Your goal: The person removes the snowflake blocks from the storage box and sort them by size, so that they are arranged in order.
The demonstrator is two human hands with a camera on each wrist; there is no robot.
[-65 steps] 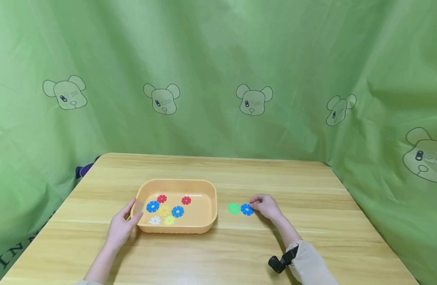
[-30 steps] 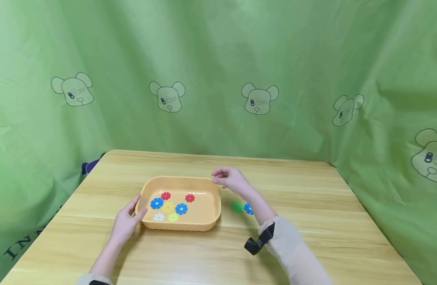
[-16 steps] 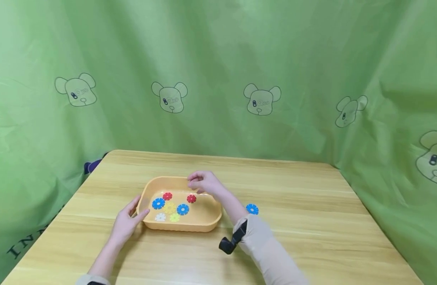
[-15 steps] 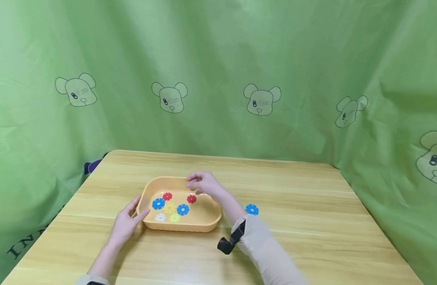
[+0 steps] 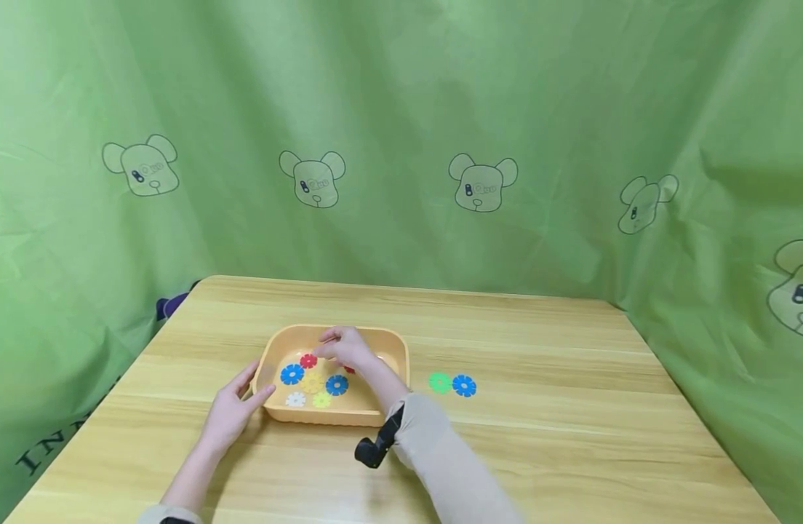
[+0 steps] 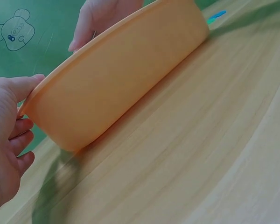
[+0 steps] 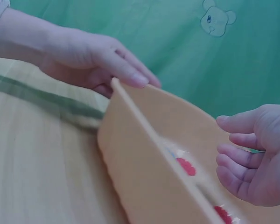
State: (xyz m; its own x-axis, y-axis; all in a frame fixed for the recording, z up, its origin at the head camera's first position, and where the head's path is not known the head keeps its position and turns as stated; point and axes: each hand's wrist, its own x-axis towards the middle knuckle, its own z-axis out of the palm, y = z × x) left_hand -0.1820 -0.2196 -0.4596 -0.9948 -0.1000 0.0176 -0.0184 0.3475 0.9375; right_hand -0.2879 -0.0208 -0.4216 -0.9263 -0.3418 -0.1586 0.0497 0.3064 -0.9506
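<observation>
An orange plastic tray (image 5: 323,418) holds several notched snowflake discs. My left hand (image 5: 230,412) grips its left rim, thumb over the edge and fingers outside, as the left wrist view confirms at the tray wall (image 6: 112,79). Above the tray hovers my right hand (image 5: 348,347), fingers loosely bent. No disc shows in it in the right wrist view, where the hand (image 7: 259,156) hangs inside the walls. Its fingertips are nearest a red disc (image 5: 308,361). A second red disc (image 5: 350,370) is partly covered by that hand. Blue discs (image 5: 292,375), a yellow disc (image 5: 313,382) and a white disc (image 5: 295,399) lie nearby.
Right of the tray, a green disc (image 5: 440,383) and a blue disc (image 5: 464,386) lie side by side on the wooden table (image 5: 572,437). A green curtain (image 5: 401,240) with bear-head outlines hangs behind and at both sides.
My right hand has left the blue disc on the table and travelled left over the tray's rim to above the discs inside. The left hand keeps its grip on the tray.
</observation>
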